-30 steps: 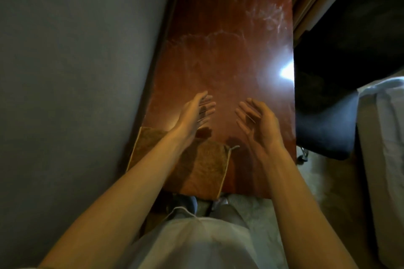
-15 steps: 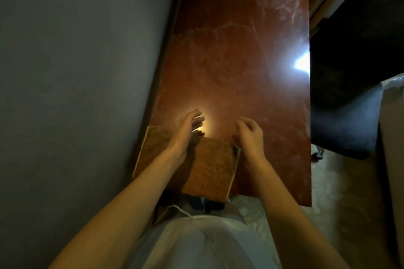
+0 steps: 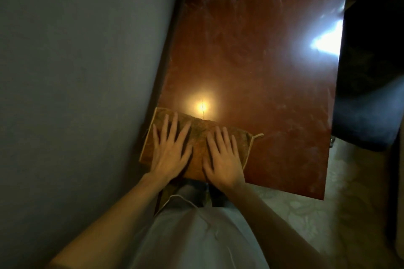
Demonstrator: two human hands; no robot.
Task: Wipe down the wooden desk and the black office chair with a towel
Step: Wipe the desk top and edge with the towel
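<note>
A folded brown towel lies flat on the near left corner of the reddish wooden desk. My left hand lies palm down on the towel's left half with fingers spread straight. My right hand lies palm down on its right half, fingers straight too. The black office chair stands to the right of the desk, mostly dark and cut off by the frame edge.
A grey wall runs close along the desk's left edge. Pale patterned floor shows below the desk's near right corner. Dusty smears and two light glares mark the desk top.
Both hands came down from above the desk and pulled back toward me onto the towel, now lying flat on it. The view has tilted closer to the desk.
</note>
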